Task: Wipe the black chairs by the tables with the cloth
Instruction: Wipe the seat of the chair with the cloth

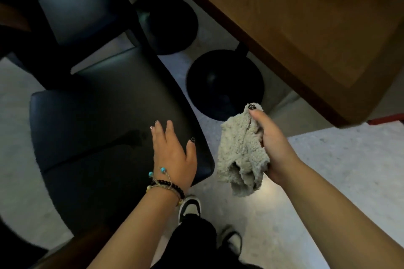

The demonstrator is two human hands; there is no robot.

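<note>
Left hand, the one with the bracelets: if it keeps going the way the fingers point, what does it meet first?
Probably the padded black chair seat: the open left hand is already over it, fingers pointing across it. Height above it is unclear.

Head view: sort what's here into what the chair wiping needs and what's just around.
For the job:
cloth, gripped in the right hand
near chair, under the open left hand
far chair

Just around:
table
two round black bases
bracelets
shoes
</note>
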